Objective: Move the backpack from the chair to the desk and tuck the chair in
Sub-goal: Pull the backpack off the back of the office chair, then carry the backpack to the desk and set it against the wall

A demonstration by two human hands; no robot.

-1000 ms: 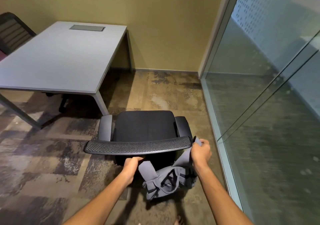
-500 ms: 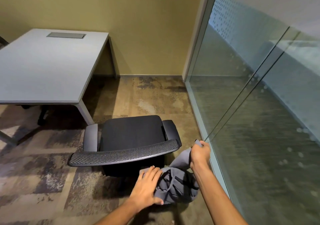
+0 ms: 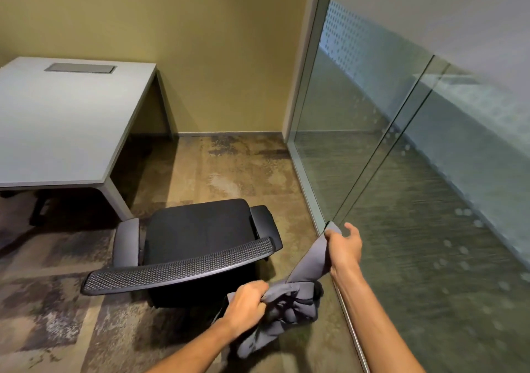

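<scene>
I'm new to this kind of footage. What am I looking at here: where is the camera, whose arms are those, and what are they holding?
There is no machine: a person wears a wide-angle camera on the head, looking forward and down, so the two bare arms are their own. The left hand and the right hand both grip a grey backpack, held off the floor behind a black office chair; the right hand holds a strap. The chair seat is bare. To the left stands a grey desk, with only a built-in cable hatch in its top. A glass partition runs along the right.
</scene>
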